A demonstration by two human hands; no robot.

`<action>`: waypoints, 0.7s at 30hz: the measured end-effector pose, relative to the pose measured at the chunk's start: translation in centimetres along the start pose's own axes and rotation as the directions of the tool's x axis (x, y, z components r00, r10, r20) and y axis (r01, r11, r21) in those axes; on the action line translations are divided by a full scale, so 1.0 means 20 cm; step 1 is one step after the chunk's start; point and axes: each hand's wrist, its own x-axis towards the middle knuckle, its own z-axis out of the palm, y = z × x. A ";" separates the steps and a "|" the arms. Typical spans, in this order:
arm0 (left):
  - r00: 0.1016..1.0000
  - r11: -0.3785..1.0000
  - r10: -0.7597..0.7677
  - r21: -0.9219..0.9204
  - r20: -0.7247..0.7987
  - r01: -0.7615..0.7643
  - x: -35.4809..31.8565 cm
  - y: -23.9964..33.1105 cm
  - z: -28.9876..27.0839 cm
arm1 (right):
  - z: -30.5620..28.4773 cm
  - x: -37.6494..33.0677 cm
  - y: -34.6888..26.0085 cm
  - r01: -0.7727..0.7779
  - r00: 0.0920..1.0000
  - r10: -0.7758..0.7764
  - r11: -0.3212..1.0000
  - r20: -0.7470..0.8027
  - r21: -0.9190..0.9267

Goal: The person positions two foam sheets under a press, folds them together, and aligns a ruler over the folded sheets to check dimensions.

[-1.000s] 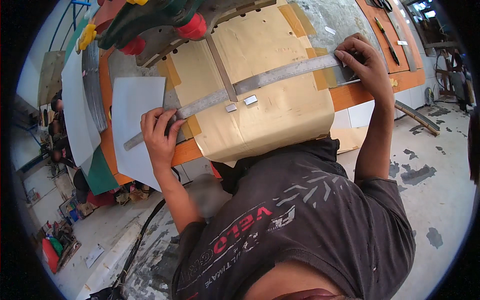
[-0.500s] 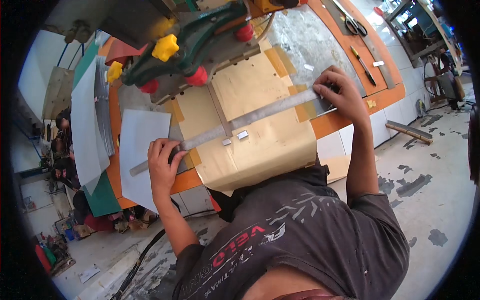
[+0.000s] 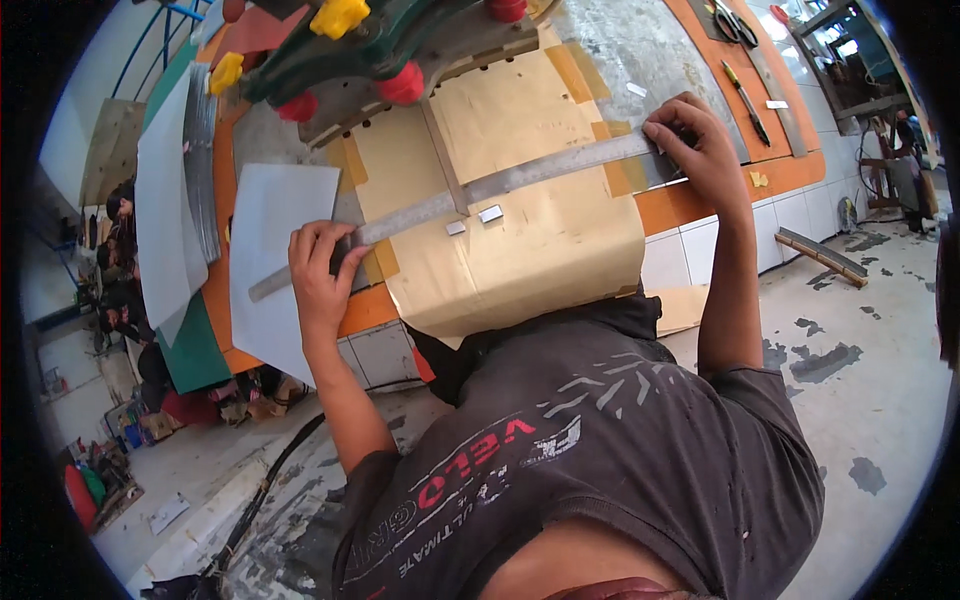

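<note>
A worker bends over an orange-edged desk (image 3: 720,195), pinning a long steel ruler (image 3: 510,180) flat across a sheet of tan paper (image 3: 530,240) taped to the desk top. The ruler's long axis runs aslant across the paper, from low on the worker's left to higher on the right. The left hand (image 3: 318,275) has its fingers (image 3: 322,240) curled down over the ruler near its left end, just beside a loose white sheet (image 3: 270,260); the right hand (image 3: 695,150) presses spread fingers (image 3: 665,130) on the opposite end, at the paper's far edge. Both hands bear on the ruler, neither lifting it. Two small white tabs (image 3: 473,221) lie on the paper just below the ruler's middle, well between the hands
</note>
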 end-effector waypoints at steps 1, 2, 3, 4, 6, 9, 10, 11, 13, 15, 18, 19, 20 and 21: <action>1.000 1.000 0.003 0.002 -0.015 -0.003 0.00 0.00 0.01 | 0.00 0.00 -0.02 -0.002 1.000 0.002 0.999 -0.008 -0.039; 1.000 1.000 0.007 0.004 -0.030 -0.007 -0.01 0.00 0.01 | 0.01 0.00 -0.02 0.000 1.000 0.000 0.999 0.003 -0.034; 1.000 1.000 0.002 0.003 -0.029 -0.002 -0.02 0.00 0.01 | 0.01 -0.01 -0.01 -0.018 1.000 0.017 0.999 -0.004 -0.027; 1.000 1.000 0.003 -0.004 -0.029 -0.003 -0.02 0.00 0.01 | 0.01 -0.01 -0.02 -0.034 0.999 0.034 0.999 -0.012 -0.019; 0.999 1.000 0.007 -0.010 -0.031 -0.007 -0.02 -0.01 0.01 | 0.01 -0.01 -0.03 -0.020 1.000 0.020 0.999 -0.018 -0.043; 1.000 1.000 0.000 -0.015 -0.019 0.000 -0.03 -0.01 0.01 | 0.00 -0.01 -0.03 -0.042 0.999 0.042 0.997 -0.006 -0.064; 0.999 1.000 0.016 -0.013 -0.039 -0.016 -0.03 -0.01 0.02 | 0.01 -0.02 -0.03 -0.049 0.999 0.048 0.998 -0.008 -0.033; 0.998 0.999 0.032 -0.011 -0.059 -0.032 -0.02 0.00 0.02 | 0.02 -0.02 -0.03 -0.055 0.998 0.055 0.998 -0.010 -0.003; 0.998 0.999 0.041 -0.005 -0.049 -0.041 -0.02 0.00 0.01 | 0.02 -0.02 -0.02 -0.035 0.999 0.035 0.999 -0.018 -0.016; 0.998 0.999 0.048 0.005 -0.040 -0.048 -0.01 0.00 0.00 | 0.01 -0.02 -0.01 0.006 1.000 -0.007 1.000 -0.021 -0.025; 0.998 0.994 0.061 0.089 -0.031 -0.058 0.01 -0.01 -0.02 | 0.00 -0.02 -0.02 -0.023 1.000 0.023 1.000 -0.017 0.012; 0.997 0.994 0.054 0.097 -0.051 -0.049 0.02 -0.02 -0.03 | 0.00 -0.01 -0.02 -0.025 0.999 0.025 1.000 -0.024 0.012; 0.996 0.994 0.047 0.104 -0.071 -0.039 0.03 -0.03 -0.04 | 0.00 -0.01 -0.02 -0.024 0.999 0.024 0.999 -0.029 0.022; 0.996 0.993 0.055 0.105 -0.070 -0.048 0.03 -0.04 -0.05 | 0.00 -0.01 -0.01 -0.023 0.999 0.024 0.999 -0.034 0.033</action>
